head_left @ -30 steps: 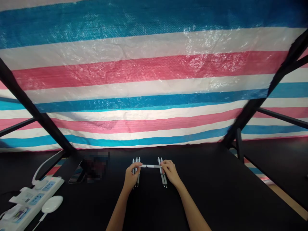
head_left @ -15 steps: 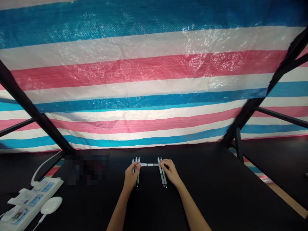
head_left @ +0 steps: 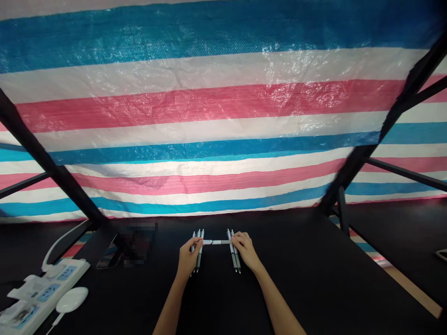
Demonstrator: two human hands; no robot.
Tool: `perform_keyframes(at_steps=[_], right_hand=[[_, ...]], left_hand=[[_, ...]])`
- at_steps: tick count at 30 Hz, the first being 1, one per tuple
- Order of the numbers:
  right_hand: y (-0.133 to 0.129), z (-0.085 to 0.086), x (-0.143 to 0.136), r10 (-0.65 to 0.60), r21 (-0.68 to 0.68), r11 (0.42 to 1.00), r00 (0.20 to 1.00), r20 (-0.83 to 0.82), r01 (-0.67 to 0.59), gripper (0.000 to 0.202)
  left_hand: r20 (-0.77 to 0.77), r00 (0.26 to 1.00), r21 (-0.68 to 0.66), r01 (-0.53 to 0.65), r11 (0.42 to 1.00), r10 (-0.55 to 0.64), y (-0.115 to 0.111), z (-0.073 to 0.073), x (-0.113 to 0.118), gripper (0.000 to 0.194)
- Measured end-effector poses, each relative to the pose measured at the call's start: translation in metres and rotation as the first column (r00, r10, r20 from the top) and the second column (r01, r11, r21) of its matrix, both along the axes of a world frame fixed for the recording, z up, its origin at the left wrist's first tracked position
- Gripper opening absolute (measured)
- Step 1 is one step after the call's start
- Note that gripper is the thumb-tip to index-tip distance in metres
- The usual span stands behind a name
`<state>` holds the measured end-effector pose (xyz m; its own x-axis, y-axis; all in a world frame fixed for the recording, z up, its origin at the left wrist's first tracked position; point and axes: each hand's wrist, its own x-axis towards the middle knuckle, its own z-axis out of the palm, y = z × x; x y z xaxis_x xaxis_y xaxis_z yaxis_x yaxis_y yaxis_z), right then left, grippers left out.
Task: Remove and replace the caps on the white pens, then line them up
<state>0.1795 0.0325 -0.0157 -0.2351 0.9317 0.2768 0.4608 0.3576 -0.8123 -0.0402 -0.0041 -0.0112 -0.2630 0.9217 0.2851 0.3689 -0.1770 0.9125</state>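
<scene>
A white and grey pen (head_left: 216, 242) lies crosswise between my hands, over the upper part of two rows of pens. At its left end, my left hand (head_left: 187, 256) pinches it, partly covering three upright-lying pens (head_left: 199, 261). My right hand (head_left: 247, 250) has its fingers closed on the pen's grey end. Beside that hand, two more pens (head_left: 233, 257) lie side by side with their tips toward me. The fingertips hide both ends of the crosswise pen. Whether it touches the pens beneath, I cannot tell.
The black tabletop (head_left: 223, 302) carries a white power strip (head_left: 45, 293) and a white rounded device with a cable (head_left: 71, 300) at left. A dark phone-like object (head_left: 110, 253) lies near a blurred patch. Black frame bars and a striped sheet (head_left: 209, 107) stand behind.
The crosswise pen and both hands have shifted very slightly toward me. My view has turned a little. Both hands keep their hold on the pen.
</scene>
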Motion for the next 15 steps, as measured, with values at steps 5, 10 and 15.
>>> perform_keyframes(at_steps=[5,10,15], right_hand=[[-0.014,0.011,-0.005,0.002,0.058,0.998,0.991,0.136,-0.01,0.045],[-0.04,0.025,-0.021,0.047,0.156,0.984,0.974,0.221,-0.084,0.043],[-0.067,0.06,-0.009,0.195,0.086,0.972,0.952,0.235,-0.22,0.028]], left_hand=[[0.257,0.965,-0.035,-0.034,0.999,0.042,0.004,-0.004,-0.004,0.036],[0.451,0.892,-0.079,0.02,0.997,0.018,0.002,-0.002,-0.003,0.049],[0.649,0.761,-0.086,0.081,0.993,-0.006,-0.003,0.0,-0.003,0.061]])
